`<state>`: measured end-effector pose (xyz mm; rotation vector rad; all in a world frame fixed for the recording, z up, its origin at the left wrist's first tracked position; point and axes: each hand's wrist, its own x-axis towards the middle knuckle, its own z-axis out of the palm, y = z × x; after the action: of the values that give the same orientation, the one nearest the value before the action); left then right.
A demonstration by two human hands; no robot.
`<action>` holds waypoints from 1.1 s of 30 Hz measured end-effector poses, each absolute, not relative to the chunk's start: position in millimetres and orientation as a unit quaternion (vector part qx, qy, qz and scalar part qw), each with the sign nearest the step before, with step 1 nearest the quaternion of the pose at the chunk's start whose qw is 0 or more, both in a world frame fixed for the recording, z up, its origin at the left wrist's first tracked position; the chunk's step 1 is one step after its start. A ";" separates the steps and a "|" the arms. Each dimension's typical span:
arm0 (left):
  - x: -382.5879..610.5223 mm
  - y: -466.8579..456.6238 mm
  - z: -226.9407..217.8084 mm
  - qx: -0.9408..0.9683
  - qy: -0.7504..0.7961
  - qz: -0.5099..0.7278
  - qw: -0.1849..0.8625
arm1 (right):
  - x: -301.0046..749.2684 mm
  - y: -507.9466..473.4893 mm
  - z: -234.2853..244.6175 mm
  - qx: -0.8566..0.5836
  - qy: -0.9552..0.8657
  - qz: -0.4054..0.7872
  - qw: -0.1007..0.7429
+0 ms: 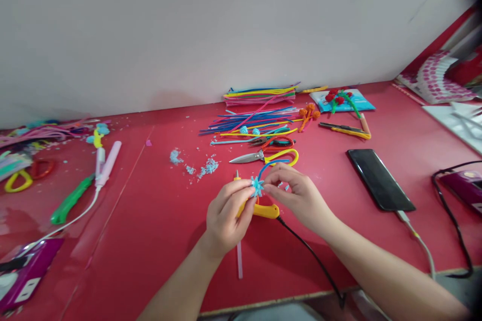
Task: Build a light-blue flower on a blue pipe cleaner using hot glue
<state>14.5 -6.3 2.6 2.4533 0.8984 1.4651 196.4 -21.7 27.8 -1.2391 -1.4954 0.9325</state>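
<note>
Head view: The light-blue chenille flower (256, 187) is held above the red table (158, 266), between the two hands. The left hand (228, 213) pinches its left side between thumb and fingers. The right hand (299, 190) has thumb and forefinger nearly together at the right-side petals; whether they grip one cannot be told. A yellow-handled glue gun (267, 210) lies just beyond the left fingers. Handling, as judged: very light, soft, non-slip; petals likely bend easily. Grasp near the centre, pressing lightly.
</note>
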 end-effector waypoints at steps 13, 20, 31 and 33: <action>15.8 -7.3 3.1 0.811 0.300 0.497 0.073 | 195.6 -21.2 27.8 -0.513 -0.598 0.390 0.477; 17.2 -7.4 4.0 0.813 0.299 0.493 0.076 | 196.7 -20.5 26.6 -0.507 -0.605 0.392 0.472; 15.8 -6.0 0.1 0.804 0.307 0.493 0.126 | 196.7 -19.5 25.2 -0.515 -0.609 0.380 0.470; 14.8 -5.0 -0.4 0.799 0.310 0.491 0.156 | 196.7 -19.1 24.8 -0.518 -0.608 0.377 0.470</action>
<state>14.8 -5.0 -0.4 2.2884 0.8891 1.4052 196.7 -19.1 24.8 -1.2695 -1.4891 0.9235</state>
